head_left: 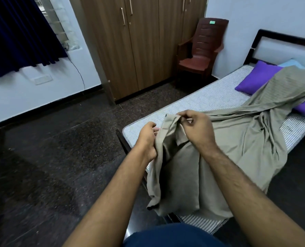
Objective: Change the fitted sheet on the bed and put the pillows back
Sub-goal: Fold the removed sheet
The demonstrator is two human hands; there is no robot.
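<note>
Both hands hold up one corner of a beige sheet [237,139] at the foot of the bed [192,102]. The left hand [148,138] grips a bunched edge; the right hand [196,129] pinches the hem just beside it. The sheet trails across the striped mattress over two purple pillows [257,77]. A brown chair [199,50] stands beside a wooden wardrobe [139,41].

Head view, downward over bed [192,104] foot.

Open floor [62,139] left of bed; sheet [237,139] and pillows [257,77] crowd mattress [201,98].
</note>
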